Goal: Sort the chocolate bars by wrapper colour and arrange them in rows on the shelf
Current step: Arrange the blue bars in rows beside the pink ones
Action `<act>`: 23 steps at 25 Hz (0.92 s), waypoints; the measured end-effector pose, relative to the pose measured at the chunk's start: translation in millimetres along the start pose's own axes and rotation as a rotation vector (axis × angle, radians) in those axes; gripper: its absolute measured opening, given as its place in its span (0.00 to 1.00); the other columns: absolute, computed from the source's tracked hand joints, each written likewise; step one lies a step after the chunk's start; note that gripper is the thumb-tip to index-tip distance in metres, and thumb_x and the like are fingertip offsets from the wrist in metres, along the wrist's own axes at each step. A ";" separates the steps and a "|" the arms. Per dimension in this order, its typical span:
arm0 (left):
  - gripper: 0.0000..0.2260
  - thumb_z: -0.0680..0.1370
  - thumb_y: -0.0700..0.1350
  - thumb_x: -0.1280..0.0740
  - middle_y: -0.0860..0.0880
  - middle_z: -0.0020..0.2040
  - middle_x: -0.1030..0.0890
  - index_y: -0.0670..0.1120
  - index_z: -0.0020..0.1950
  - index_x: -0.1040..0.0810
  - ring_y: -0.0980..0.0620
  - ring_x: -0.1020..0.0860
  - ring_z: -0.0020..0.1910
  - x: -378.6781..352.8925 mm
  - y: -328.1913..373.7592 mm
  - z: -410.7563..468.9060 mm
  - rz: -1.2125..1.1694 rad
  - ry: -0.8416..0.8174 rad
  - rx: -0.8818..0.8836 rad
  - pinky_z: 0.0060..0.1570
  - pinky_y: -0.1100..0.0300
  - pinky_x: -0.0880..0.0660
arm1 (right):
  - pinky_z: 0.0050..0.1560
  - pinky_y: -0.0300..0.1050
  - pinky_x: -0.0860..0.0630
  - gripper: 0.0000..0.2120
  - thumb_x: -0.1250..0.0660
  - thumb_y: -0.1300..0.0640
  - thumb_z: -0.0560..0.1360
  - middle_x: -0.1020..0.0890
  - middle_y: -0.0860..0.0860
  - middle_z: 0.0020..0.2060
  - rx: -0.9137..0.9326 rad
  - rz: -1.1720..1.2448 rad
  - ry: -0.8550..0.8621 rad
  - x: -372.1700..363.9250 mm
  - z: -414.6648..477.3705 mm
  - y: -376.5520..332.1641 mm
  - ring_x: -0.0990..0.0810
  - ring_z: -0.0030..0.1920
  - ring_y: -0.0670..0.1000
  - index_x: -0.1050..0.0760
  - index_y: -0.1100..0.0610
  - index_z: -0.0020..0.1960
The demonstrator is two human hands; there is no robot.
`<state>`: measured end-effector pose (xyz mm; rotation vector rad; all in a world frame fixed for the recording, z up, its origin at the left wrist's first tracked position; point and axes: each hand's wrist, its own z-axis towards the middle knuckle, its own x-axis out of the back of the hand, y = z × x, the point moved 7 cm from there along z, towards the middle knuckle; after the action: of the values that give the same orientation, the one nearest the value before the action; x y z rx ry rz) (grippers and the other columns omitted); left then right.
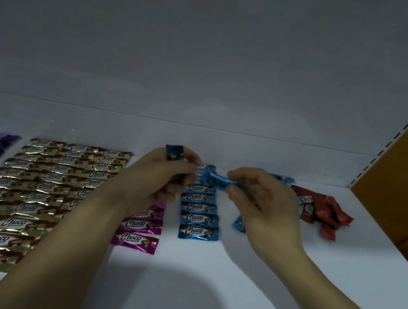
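White shelf [205, 285] below; right fingers [237, 176] pinch blue bar [210, 178].

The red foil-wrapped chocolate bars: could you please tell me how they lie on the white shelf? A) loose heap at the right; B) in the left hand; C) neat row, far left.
A: the red foil-wrapped chocolate bars lie jumbled on the white shelf, right of the row of blue foil-wrapped bars.

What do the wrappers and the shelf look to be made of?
Wrappers, like the blue bar in the right hand: likely metallised plastic film, glossy; creases glint. Shelf: smooth matt white, perhaps painted metal; can't confirm.
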<state>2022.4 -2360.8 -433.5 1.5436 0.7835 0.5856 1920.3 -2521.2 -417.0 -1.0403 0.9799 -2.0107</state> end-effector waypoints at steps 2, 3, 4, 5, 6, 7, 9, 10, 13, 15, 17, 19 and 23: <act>0.06 0.79 0.37 0.42 0.49 0.36 0.29 0.44 0.53 0.28 0.54 0.39 0.30 6.9 -3.0 -0.8 -0.197 0.035 0.054 0.28 0.61 0.47 | 0.45 0.38 0.22 0.11 0.27 0.61 0.75 0.16 0.39 0.45 0.165 -0.130 -0.061 3.0 -22.1 0.7 0.18 0.46 0.43 0.18 0.44 0.49; 0.07 0.78 0.38 0.45 0.48 0.37 0.29 0.45 0.53 0.29 0.54 0.40 0.31 5.9 -2.8 -1.8 -0.267 0.022 0.065 0.29 0.61 0.48 | 0.44 0.34 0.24 0.09 0.27 0.60 0.74 0.16 0.39 0.45 0.250 -0.189 -0.119 0.1 -36.0 0.9 0.19 0.45 0.42 0.17 0.47 0.50; 0.08 0.77 0.39 0.46 0.48 0.37 0.30 0.45 0.52 0.30 0.54 0.41 0.32 3.5 -2.2 -3.2 -0.305 -0.001 0.067 0.30 0.61 0.49 | 0.45 0.33 0.25 0.07 0.27 0.60 0.74 0.17 0.39 0.45 0.307 -0.227 -0.186 -4.8 -50.4 2.0 0.19 0.45 0.41 0.16 0.50 0.50; 0.10 0.76 0.40 0.48 0.48 0.38 0.30 0.44 0.51 0.29 0.54 0.42 0.32 0.0 -1.5 -3.7 -0.314 -0.024 0.064 0.30 0.60 0.49 | 0.47 0.35 0.25 0.06 0.27 0.60 0.75 0.17 0.41 0.46 0.341 -0.254 -0.254 -10.2 -62.8 4.6 0.19 0.46 0.41 0.16 0.51 0.50; 0.12 0.77 0.42 0.48 0.48 0.38 0.30 0.43 0.51 0.27 0.54 0.42 0.32 -2.9 -2.4 -3.7 -0.307 -0.040 0.060 0.30 0.60 0.49 | 0.48 0.38 0.24 0.05 0.28 0.60 0.76 0.17 0.41 0.46 0.376 -0.297 -0.308 -14.9 -73.3 7.5 0.20 0.47 0.42 0.17 0.52 0.50; 0.14 0.77 0.43 0.49 0.48 0.38 0.29 0.43 0.51 0.25 0.54 0.42 0.32 -5.0 -3.4 -2.9 -0.292 -0.048 0.058 0.31 0.59 0.49 | 0.49 0.41 0.23 0.06 0.28 0.60 0.76 0.18 0.42 0.48 0.415 -0.353 -0.341 -18.9 -81.0 9.5 0.20 0.49 0.43 0.17 0.52 0.51; 0.19 0.78 0.46 0.50 0.48 0.38 0.29 0.41 0.52 0.21 0.53 0.41 0.31 -4.8 -6.4 -0.3 -0.274 -0.046 0.056 0.31 0.59 0.49 | 0.49 0.45 0.24 0.07 0.29 0.60 0.77 0.19 0.43 0.50 0.460 -0.447 -0.367 -23.3 -88.7 13.1 0.21 0.50 0.45 0.18 0.52 0.53; 0.21 0.79 0.48 0.50 0.48 0.38 0.29 0.40 0.52 0.19 0.53 0.41 0.31 -3.9 -7.5 0.4 -0.276 -0.044 0.057 0.31 0.59 0.49 | 0.50 0.46 0.24 0.07 0.29 0.59 0.76 0.19 0.44 0.51 0.470 -0.465 -0.372 -23.8 -89.9 13.9 0.22 0.51 0.46 0.18 0.52 0.54; 0.22 0.80 0.49 0.50 0.48 0.38 0.29 0.40 0.54 0.19 0.53 0.40 0.31 -1.1 -9.5 1.1 -0.279 -0.034 0.074 0.31 0.59 0.48 | 0.50 0.47 0.25 0.08 0.30 0.59 0.76 0.20 0.46 0.53 0.492 -0.482 -0.383 -25.7 -91.5 12.0 0.22 0.52 0.47 0.18 0.53 0.55; 0.18 0.81 0.47 0.47 0.49 0.38 0.28 0.41 0.56 0.20 0.55 0.39 0.31 -2.0 -11.5 2.4 -0.254 -0.010 0.091 0.31 0.59 0.48 | 0.50 0.47 0.25 0.09 0.31 0.58 0.76 0.20 0.46 0.53 0.491 -0.483 -0.405 -27.7 -92.6 12.4 0.22 0.53 0.47 0.19 0.53 0.56; 0.14 0.83 0.45 0.43 0.49 0.39 0.26 0.41 0.60 0.21 0.56 0.37 0.30 -1.5 -12.5 5.0 -0.222 0.044 0.075 0.31 0.61 0.47 | 0.51 0.46 0.24 0.10 0.32 0.58 0.77 0.20 0.46 0.54 0.476 -0.487 -0.426 -28.9 -92.3 14.1 0.22 0.54 0.47 0.19 0.53 0.57; 0.09 0.82 0.42 0.38 0.47 0.41 0.25 0.42 0.58 0.21 0.56 0.36 0.29 2.0 -9.2 6.9 -0.179 0.088 0.011 0.28 0.63 0.44 | 0.53 0.45 0.24 0.11 0.32 0.57 0.77 0.20 0.46 0.56 0.471 -0.508 -0.443 -30.3 -92.5 15.6 0.23 0.56 0.47 0.19 0.53 0.59; 0.05 0.77 0.41 0.30 0.43 0.40 0.31 0.44 0.52 0.20 0.55 0.39 0.29 4.5 -3.7 6.5 -0.055 0.066 -0.077 0.26 0.64 0.39 | 0.54 0.44 0.23 0.12 0.33 0.55 0.77 0.21 0.45 0.58 0.465 -0.527 -0.452 -31.1 -92.4 15.5 0.23 0.58 0.46 0.20 0.53 0.60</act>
<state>2029.7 -2361.5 -438.3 1.4339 0.8414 0.6218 1858.5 -2474.9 -478.5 -1.4858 -0.0143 -2.1072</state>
